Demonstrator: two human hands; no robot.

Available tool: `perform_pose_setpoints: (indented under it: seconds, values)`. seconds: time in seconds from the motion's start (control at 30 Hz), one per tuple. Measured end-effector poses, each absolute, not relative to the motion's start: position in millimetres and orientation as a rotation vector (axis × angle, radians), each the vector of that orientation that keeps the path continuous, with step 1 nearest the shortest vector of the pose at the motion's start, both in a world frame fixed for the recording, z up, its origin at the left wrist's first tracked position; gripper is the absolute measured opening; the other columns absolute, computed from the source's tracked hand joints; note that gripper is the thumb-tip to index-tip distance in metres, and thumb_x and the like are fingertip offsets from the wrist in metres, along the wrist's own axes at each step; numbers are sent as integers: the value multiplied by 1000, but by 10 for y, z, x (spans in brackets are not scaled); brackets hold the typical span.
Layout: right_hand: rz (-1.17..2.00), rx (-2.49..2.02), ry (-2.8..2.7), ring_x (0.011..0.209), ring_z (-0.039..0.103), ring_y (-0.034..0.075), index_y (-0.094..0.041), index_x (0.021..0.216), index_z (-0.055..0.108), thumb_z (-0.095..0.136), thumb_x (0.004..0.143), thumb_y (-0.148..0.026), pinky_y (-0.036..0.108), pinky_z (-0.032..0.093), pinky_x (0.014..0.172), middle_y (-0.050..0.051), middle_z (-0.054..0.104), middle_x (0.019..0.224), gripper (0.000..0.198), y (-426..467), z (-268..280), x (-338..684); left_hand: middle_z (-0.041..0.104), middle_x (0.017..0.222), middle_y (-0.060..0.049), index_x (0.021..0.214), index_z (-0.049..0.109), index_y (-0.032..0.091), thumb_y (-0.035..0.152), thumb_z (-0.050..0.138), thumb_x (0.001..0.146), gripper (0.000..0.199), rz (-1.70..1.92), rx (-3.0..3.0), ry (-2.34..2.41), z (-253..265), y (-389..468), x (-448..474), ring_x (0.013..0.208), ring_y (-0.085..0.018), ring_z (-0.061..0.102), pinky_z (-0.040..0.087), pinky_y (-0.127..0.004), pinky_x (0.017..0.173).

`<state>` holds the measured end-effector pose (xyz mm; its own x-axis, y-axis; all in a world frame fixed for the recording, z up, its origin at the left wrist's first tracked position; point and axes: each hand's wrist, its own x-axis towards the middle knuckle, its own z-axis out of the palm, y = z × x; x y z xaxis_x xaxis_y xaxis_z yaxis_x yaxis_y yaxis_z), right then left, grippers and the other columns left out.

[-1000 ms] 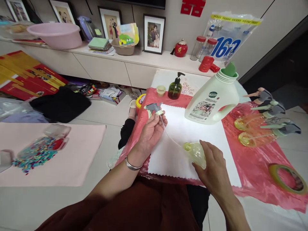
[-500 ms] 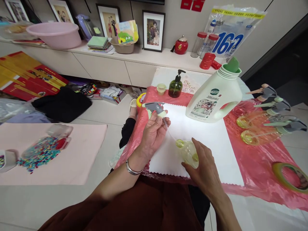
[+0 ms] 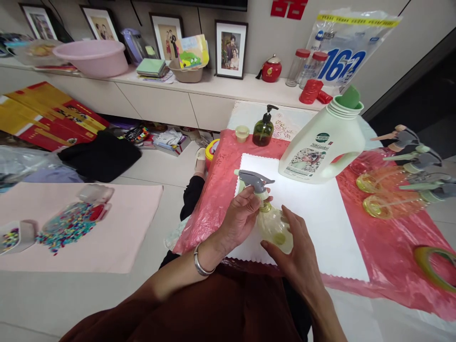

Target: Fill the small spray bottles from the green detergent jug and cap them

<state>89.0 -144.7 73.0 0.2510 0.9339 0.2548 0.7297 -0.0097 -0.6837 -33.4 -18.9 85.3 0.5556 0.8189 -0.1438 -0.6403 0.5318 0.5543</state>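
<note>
Head view, left hand (image 3: 242, 214) with fingers pinching grey spray head (image 3: 253, 180) by its collar, right hand (image 3: 299, 243) with fingers gripping yellowish bottle (image 3: 271, 223), bottle over white sheet (image 3: 331, 228), spray head at bottle's neck, seating hard to tell.

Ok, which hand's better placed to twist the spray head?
Left hand, likely: it holds the spray head at the neck, while the right hand cups the clear bottle lower down.

Through my feed I see a pink basin (image 3: 91, 59) by the front edge of the cabinet top (image 3: 254, 91), a red jar (image 3: 271, 71) farther back. Small pieces, perhaps beads (image 3: 69, 231), lie inside the pink mat (image 3: 137, 202)'s right edge, a tape roll (image 3: 422, 261) toward the red cover (image 3: 384, 251)'s right edge.
</note>
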Motion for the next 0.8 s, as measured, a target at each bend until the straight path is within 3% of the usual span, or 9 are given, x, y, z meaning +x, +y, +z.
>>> perform_pose_setpoints:
  seconds: [0.4, 0.8]
  values:
    - [386, -1715, -1453, 122, 53, 22, -24, 155, 37, 61, 103, -52, 35, 55, 95, 8, 47, 139, 64, -1463, 653, 852, 77, 101, -3, 100, 78, 18, 33, 97, 63, 44, 869, 450, 429, 756, -225, -329, 94, -20, 71, 49, -35, 99]
    - [396, -1603, -1375, 126, 53, 24, -20, 158, 37, 63, 103, -46, 33, 53, 97, 10, 46, 143, 66, -1501, 562, 810, 76, 105, -6, 103, 77, 19, 35, 96, 64, 46, 827, 461, 439, 768, -241, -340, 101, -25, 71, 48, -39, 97]
